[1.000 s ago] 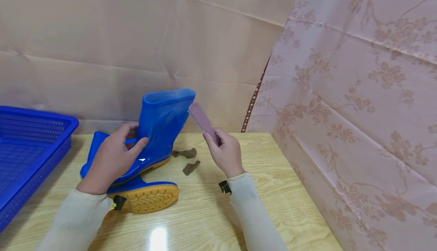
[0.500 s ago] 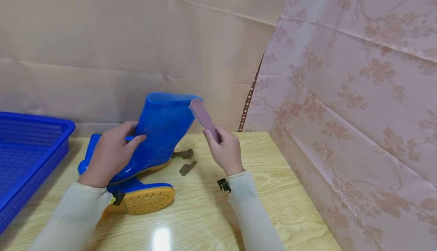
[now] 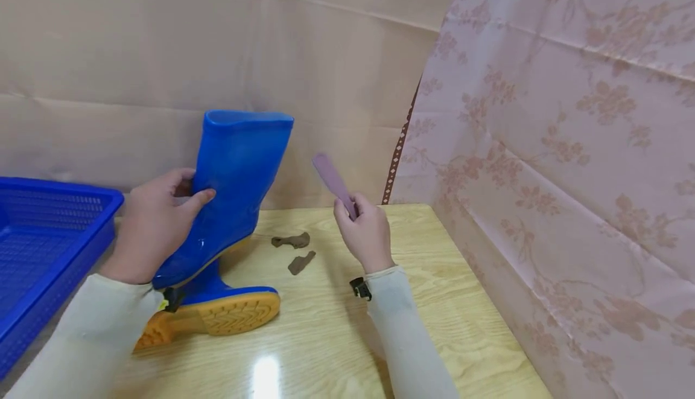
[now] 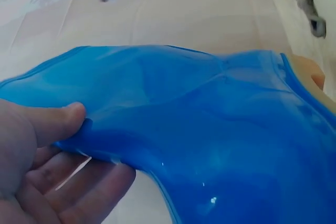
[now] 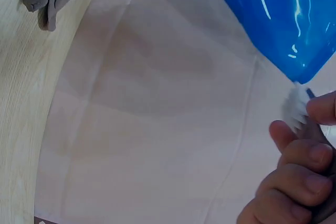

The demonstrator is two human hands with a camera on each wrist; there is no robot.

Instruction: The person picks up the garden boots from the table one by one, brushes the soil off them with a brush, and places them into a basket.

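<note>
Basket (image 3: pixel 81 247) L, upper boot (image 3: pixel 233 175) above lower boot (image 3: pixel 233 313) on tbl (image 3: pixel 336 338), scraps (image 3: pixel 293 241) to R, brush (image 3: pixel 332 175) farther R, cloth (image 3: pixel 336 55) behind

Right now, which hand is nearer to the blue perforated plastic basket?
Left. The left hand is just right of the basket; the right hand is farther right, beyond the held glossy blue boot.

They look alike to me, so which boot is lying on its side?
The lower boot, its yellow sole facing the viewer; the left hand holds the other boot by its shaft.
</note>
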